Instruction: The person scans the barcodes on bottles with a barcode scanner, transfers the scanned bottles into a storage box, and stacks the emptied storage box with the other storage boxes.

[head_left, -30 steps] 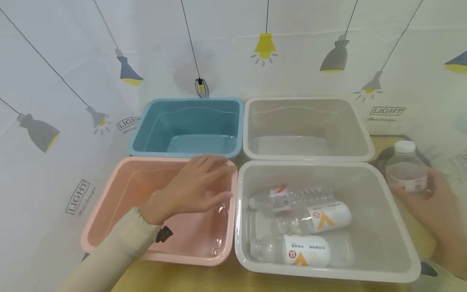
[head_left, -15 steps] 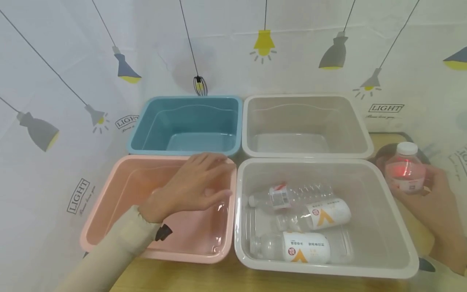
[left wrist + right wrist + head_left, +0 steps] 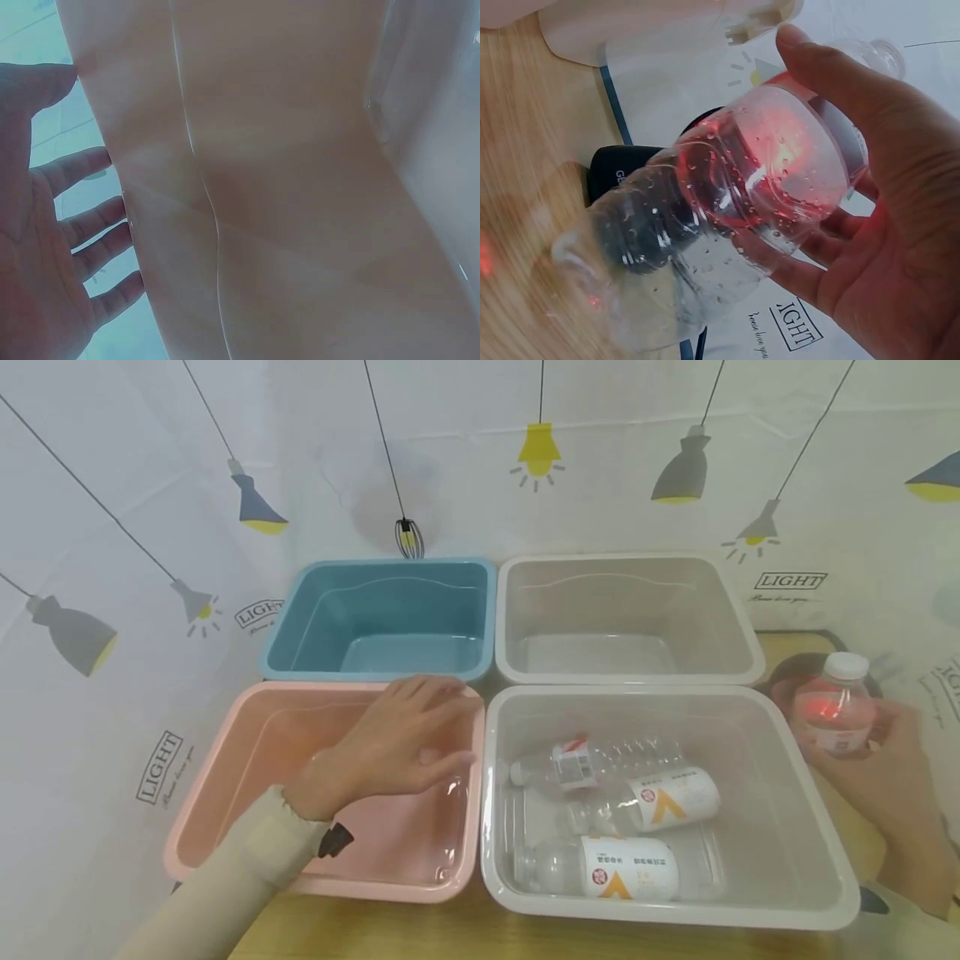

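My right hand (image 3: 888, 768) grips a clear plastic bottle (image 3: 735, 187) to the right of the tubs. The thumb and fingers curl round its upper part near the label. White-capped and upright in the head view, the bottle (image 3: 836, 706) has a red glow on its side and droplets inside. A black device (image 3: 622, 161) shows partly behind it. My left hand (image 3: 393, 743) lies over the pink tub (image 3: 322, 887), fingers loosely extended with their tips at its rim. Three clear bottles lie in the front grey-white tub (image 3: 780, 827): one with a red-white label (image 3: 576, 764), two with white-and-orange labels (image 3: 630, 868).
Behind stand a blue tub (image 3: 378, 610) and a beige tub (image 3: 630, 610), side by side against the front ones. All are on a wooden table (image 3: 390, 931). A white cloth (image 3: 465, 460) printed with lamps hangs behind and at the sides.
My right hand with the bottle has shifted slightly right, and the bottle tilts a little. A red glow has appeared on the bottle. The left hand stays put.
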Demonstrator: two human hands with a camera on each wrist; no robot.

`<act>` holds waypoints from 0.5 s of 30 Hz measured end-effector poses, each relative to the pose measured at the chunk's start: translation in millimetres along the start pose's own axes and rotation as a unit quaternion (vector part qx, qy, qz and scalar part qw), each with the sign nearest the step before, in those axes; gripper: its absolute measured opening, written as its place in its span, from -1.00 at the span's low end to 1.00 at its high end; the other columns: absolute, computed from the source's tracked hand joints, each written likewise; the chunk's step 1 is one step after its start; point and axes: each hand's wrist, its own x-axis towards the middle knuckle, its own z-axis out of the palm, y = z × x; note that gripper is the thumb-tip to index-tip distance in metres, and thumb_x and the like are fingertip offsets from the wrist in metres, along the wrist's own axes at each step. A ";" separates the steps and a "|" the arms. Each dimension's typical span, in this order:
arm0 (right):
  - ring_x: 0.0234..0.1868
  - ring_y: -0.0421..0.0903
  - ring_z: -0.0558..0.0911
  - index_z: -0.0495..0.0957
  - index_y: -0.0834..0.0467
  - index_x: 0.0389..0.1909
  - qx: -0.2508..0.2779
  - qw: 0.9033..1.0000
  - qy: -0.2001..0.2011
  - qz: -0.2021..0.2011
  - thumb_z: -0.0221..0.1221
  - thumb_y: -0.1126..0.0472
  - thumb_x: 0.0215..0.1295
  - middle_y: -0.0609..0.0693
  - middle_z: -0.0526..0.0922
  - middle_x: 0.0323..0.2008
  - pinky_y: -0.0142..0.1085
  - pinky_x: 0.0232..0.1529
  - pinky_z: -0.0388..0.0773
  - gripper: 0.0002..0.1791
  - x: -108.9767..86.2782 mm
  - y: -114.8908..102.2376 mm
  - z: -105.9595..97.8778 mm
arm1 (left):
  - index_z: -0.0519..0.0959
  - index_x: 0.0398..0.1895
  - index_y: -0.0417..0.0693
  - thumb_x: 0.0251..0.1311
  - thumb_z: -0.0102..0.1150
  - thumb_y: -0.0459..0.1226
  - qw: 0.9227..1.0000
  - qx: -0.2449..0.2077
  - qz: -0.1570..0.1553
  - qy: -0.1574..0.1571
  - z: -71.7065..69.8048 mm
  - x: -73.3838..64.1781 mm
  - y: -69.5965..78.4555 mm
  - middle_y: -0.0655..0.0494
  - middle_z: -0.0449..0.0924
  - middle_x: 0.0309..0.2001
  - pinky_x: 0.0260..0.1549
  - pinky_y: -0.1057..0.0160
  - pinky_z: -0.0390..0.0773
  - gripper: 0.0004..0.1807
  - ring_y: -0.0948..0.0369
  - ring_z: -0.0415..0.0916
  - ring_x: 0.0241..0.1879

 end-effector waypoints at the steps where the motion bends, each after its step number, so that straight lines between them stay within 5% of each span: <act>1: 0.25 -0.02 0.37 0.03 -0.43 0.42 0.002 1.000 0.005 0.003 0.48 -0.10 0.24 0.12 0.29 0.49 -0.32 -0.01 0.28 -0.07 0.6 0.2 0.6 | 0.47 0.50 0.21 0.38 0.13 0.26 1.000 0.000 0.000 0.000 -0.1 -0.2 -0.1 0.02 0.44 0.47 0.54 -0.13 0.31 -0.30 0.00 0.34 0.49; 7: 0.16 -0.35 0.36 0.04 -0.40 0.36 0.026 0.999 0.045 0.007 0.48 -0.03 0.24 -0.46 0.27 0.12 -0.33 0.13 0.31 -0.11 -0.3 -3.7 8.6 | 0.49 0.48 0.20 0.38 0.14 0.24 1.000 0.000 0.005 0.006 -0.8 -2.8 -0.9 0.01 0.45 0.46 0.53 -0.13 0.34 -0.31 0.00 0.36 0.48; 10: 0.12 -0.40 0.38 0.05 -0.36 0.34 0.059 0.997 0.047 0.008 0.49 0.05 0.24 -0.50 0.25 0.08 -0.44 0.12 0.37 -0.11 -2.0 -5.2 13.6 | 0.49 0.48 0.20 0.38 0.14 0.24 1.000 0.002 0.003 0.005 -1.4 -4.5 -1.8 0.02 0.45 0.46 0.52 -0.12 0.34 -0.31 0.00 0.35 0.48; 15: 0.01 -0.40 0.45 0.09 -0.27 0.38 0.106 0.993 0.060 0.005 0.50 0.22 0.21 -0.44 0.31 0.12 -0.67 -0.18 0.52 -0.08 -2.9 -2.9 13.5 | 0.45 0.52 0.22 0.38 0.12 0.26 1.000 -0.005 0.001 -0.002 -1.3 -3.0 -1.6 0.03 0.42 0.49 0.54 -0.12 0.31 -0.28 0.01 0.33 0.50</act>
